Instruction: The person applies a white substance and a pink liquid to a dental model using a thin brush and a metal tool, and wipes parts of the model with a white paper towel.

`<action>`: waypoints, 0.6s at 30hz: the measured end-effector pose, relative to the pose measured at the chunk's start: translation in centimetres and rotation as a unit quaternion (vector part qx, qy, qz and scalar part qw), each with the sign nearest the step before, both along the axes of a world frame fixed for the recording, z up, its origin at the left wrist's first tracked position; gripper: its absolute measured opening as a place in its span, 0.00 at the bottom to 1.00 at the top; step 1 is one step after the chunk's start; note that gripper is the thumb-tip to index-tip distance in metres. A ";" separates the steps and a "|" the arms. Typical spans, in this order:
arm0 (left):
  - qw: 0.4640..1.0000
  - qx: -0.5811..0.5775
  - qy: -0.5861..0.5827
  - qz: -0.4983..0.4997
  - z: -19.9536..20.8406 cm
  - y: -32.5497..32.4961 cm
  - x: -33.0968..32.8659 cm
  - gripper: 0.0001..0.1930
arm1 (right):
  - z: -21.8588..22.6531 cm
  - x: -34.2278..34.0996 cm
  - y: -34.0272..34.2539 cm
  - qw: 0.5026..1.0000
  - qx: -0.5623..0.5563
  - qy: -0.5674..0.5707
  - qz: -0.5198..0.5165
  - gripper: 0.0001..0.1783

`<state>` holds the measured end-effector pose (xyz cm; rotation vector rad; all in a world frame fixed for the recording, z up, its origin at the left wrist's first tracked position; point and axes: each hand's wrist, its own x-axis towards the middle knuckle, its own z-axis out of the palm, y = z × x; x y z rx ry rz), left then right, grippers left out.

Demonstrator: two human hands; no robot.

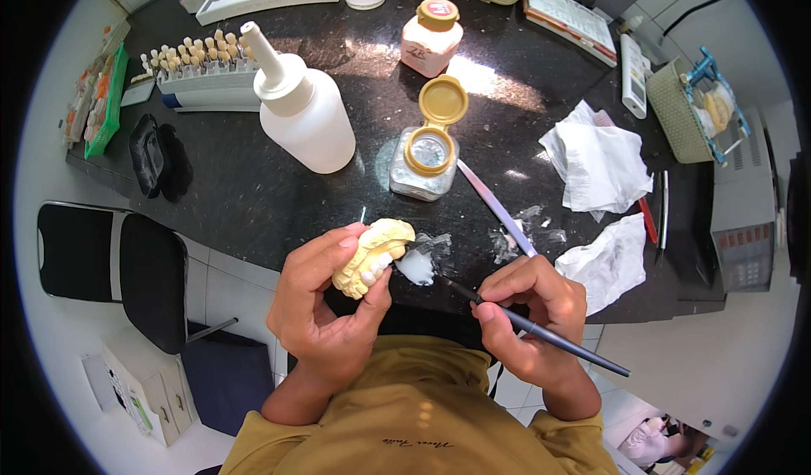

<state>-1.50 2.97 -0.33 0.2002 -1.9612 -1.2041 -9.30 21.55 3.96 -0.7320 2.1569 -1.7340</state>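
white walls and pale floor tiles surround a black speckled desk (228, 166), its near edge curving round in front of the person's body, with a black chair (156, 293) just off its left side. close to the middle of that near edge, the left hand (334, 306) grasps a yellow dental model (384, 232) with white teeth between thumb and fingers; whether the model touches the desk, i cannot tell. beside it, just inside the near edge, lies a lump of white paste (416, 268). the right hand (536, 306) is closed in a pencil grip on a slim dark tool (568, 345), whose tip points left toward the paste.

farther in, a jar (422, 186) stands with its yellow lid flipped up, and a lilac stick (494, 204) slants from beside it down to the right hand. a white nozzle bottle (308, 116) stands left of the jar; a broad stretch of black top runs from that bottle to the left edge, giving the left hand its widest sideways room. on the right, crumpled white tissues (604, 166) and two pens (663, 221) narrow the space toward the right edge. a pink jar (431, 46) stands nearer the far edge.
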 end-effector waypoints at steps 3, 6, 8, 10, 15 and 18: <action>0.999 -0.034 -0.013 0.006 -0.2 -0.3 0.2 0.21 | -0.2 -0.3 -0.2 0.999 -0.003 -0.032 0.003 0.08; 0.998 -0.052 -0.018 -0.009 -0.5 -0.5 0.2 0.22 | -0.1 -0.5 -0.3 0.999 -0.003 -0.031 -0.006 0.08; 0.998 -0.049 -0.031 -0.037 -0.3 -0.7 0.5 0.23 | -0.2 -0.5 -0.4 1.000 0.004 -0.017 -0.006 0.08; 0.997 -0.050 -0.031 -0.045 -0.3 -0.8 0.5 0.23 | -0.2 -0.5 -0.5 1.000 0.014 -0.009 -0.004 0.08; 0.997 -0.070 -0.003 -0.020 -0.9 -0.8 0.0 0.26 | -0.3 -0.6 -0.6 1.000 0.025 -0.012 -0.005 0.09; 0.997 -0.076 -0.002 -0.018 -0.9 -0.8 -0.1 0.25 | -0.4 -0.7 -0.6 1.000 0.026 -0.009 0.002 0.09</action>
